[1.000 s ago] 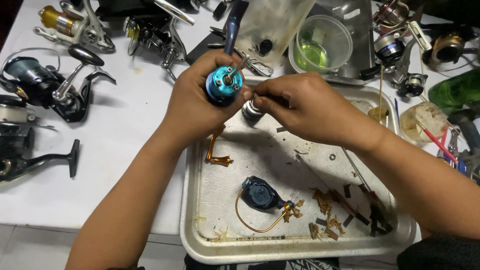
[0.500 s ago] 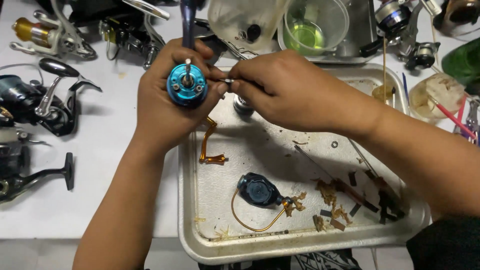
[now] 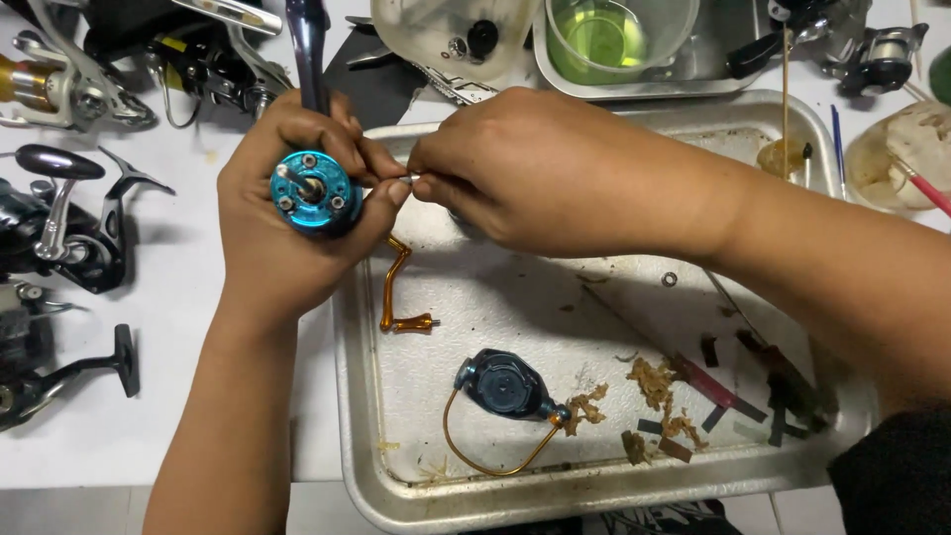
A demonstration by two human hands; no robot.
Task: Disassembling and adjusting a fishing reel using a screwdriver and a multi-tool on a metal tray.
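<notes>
My left hand (image 3: 282, 233) grips a fishing reel body with a round blue metal face (image 3: 315, 191) and a shaft sticking out of its middle. My right hand (image 3: 540, 168) reaches across from the right and pinches a small silvery part (image 3: 409, 178) against the side of the blue reel. Both hands hover over the left end of a metal tray (image 3: 376, 466). Below them in the tray lie an orange reel handle (image 3: 398, 287) and a dark blue rotor with a gold bail wire (image 3: 505, 388).
Several black and gold spinning reels (image 3: 59, 223) lie on the white table at the left. A clear cup of green liquid (image 3: 604, 35), a plastic tub (image 3: 451, 35) and another reel (image 3: 872, 50) stand behind the tray. Small scraps and dark strips (image 3: 713, 391) litter the tray's right side.
Both hands with the blue reel have shifted left and slightly down in view. The right fingers have closed in on the reel's side.
</notes>
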